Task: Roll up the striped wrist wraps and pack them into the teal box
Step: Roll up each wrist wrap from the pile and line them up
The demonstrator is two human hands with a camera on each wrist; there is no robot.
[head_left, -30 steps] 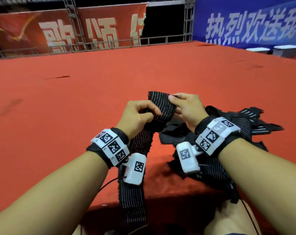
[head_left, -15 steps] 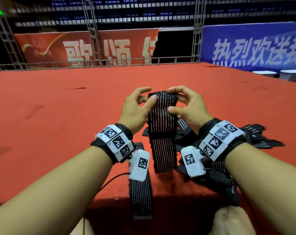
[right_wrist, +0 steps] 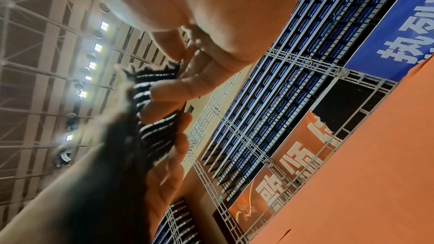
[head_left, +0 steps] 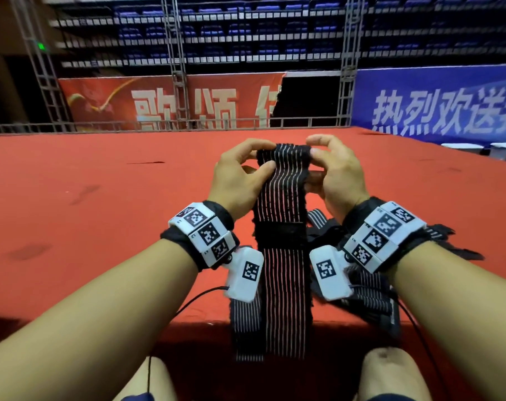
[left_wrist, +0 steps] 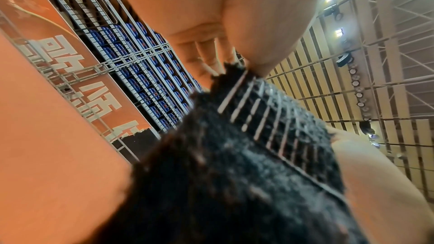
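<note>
Striped wrist wrap (head_left: 282, 273): black with thin white lines, centre of the head view, held upright by its top edge, lower length hanging past the near edge of the red stage floor (head_left: 86, 215). Left hand (head_left: 237, 180): thumb and curled fingers pinch the wrap's upper left corner. Right hand (head_left: 337, 172): curled fingers pinch the upper right corner. Further striped wraps (head_left: 370, 296): heaped at lower right, beneath the right wrist. Teal box: out of frame.
</note>
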